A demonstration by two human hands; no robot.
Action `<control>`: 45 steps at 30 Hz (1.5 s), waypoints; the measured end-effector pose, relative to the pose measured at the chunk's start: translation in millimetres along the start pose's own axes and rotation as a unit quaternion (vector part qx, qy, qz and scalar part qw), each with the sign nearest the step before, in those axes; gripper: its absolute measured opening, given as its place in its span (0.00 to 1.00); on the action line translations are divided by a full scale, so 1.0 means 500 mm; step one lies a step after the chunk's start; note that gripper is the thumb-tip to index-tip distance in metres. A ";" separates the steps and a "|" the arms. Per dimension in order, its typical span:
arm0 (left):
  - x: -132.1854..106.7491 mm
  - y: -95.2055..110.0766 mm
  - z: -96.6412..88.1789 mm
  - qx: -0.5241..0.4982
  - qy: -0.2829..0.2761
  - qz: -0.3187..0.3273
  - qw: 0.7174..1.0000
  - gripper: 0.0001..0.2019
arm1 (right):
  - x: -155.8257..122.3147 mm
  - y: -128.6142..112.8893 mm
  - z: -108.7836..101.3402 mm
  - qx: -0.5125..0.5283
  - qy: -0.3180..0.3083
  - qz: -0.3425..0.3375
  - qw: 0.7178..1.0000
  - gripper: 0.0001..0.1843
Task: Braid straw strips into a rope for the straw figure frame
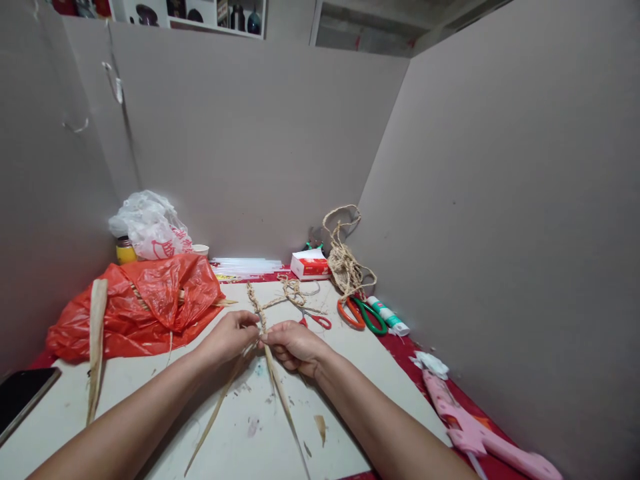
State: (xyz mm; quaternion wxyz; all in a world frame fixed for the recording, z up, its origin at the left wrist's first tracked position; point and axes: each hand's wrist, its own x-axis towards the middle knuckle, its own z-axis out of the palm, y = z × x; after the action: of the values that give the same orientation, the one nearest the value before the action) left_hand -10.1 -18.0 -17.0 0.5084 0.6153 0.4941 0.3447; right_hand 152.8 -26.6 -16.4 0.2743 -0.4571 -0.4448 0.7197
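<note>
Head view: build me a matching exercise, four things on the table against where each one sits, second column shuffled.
Things:
1. red plastic bag
2. pink glue gun
3. braided strip
4. dark phone

Places:
A. pinched between the left hand and right hand
B. at the near left edge of the table
C. far left, beyond the left hand
D. near right, beside the wall

Pairs: 1-C, 2-D, 3-A, 4-B
</note>
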 end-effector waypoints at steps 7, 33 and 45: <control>-0.025 0.021 0.012 -0.027 -0.131 -0.101 0.986 0.06 | 0.000 0.001 -0.005 -0.029 -0.046 -0.003 0.999 0.08; -0.019 -0.004 0.024 0.049 -0.071 -0.097 0.991 0.07 | -0.022 -0.009 0.001 -0.516 0.101 -0.141 0.839 0.10; -0.014 -0.014 0.030 0.021 -0.070 -0.104 0.992 0.06 | -0.028 0.001 0.019 -0.481 0.062 -0.085 0.871 0.14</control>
State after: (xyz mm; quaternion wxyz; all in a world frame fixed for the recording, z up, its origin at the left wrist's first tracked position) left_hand -0.1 -29.0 -26.8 0.5618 0.5934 0.5261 0.2356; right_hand 150.4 -41.5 -9.5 0.1076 -0.5370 -0.7547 0.3612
